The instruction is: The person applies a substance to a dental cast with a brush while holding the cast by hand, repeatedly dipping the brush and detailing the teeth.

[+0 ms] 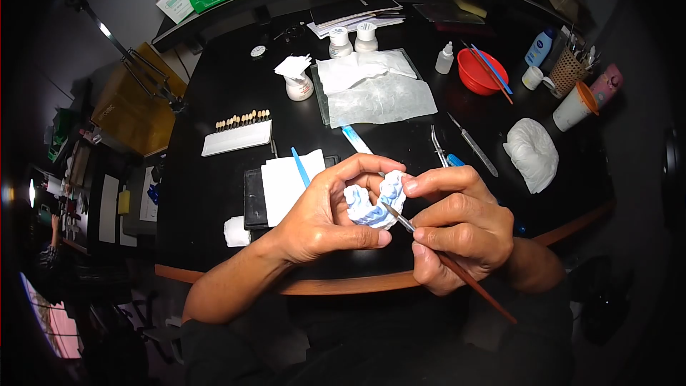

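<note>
My left hand (325, 211) is closed around a white and pale blue dental model (366, 213), a horseshoe-shaped arch of teeth, held up above the front of the desk. Between the thumb and fingers of my right hand (461, 225) is a thin paintbrush (475, 286) with a reddish-brown handle and a metal ferrule. Its dark tip touches or nearly touches the inner side of the arch. My right index fingertip rests against the model's right edge. Behind my left hand, a blue-handled tool (300, 166) lies on a folded white tissue (281, 196).
A tooth shade guide (238, 136) sits at left. Paper sheets (386, 100) cover a glass slab at the back, near several small bottles. To the right are a red bowl (477, 83) with brushes across it, a metal instrument (473, 144), a tissue wad (531, 155) and an orange-rimmed cup (575, 107).
</note>
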Demonstrator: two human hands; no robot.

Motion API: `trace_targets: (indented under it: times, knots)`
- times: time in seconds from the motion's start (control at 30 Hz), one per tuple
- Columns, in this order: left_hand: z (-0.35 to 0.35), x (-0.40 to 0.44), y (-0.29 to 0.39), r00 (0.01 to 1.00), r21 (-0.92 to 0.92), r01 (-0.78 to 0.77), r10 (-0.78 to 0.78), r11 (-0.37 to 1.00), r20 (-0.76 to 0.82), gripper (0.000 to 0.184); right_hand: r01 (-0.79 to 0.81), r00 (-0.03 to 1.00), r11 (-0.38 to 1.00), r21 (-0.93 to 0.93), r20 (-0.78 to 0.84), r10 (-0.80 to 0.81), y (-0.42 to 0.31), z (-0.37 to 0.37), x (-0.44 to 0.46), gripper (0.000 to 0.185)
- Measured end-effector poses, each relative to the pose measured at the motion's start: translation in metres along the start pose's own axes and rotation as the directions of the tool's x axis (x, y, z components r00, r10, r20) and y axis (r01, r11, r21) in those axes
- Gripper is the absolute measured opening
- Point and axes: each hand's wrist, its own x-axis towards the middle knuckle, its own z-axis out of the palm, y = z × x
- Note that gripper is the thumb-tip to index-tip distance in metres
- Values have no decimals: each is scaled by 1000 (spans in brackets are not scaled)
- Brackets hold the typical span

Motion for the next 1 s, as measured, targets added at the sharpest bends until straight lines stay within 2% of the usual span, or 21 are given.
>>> trace_targets:
  times: [0.57,0.67,1.0]
  knots:
    - [-1,0,1,999,21,-11,11,1000,35,81,10,999,999,53,-38,-8,-1,-1,-2,8]
    - [-2,1,-2,999,14,-28,27,1000,31,81,3,1000,999,33,28,-4,0,-4,-3,11]
    - [-1,0,-1,1000,13,-11,11,1000,18,81,12,1000,1000,28,14,-12,3,-4,-1,10]
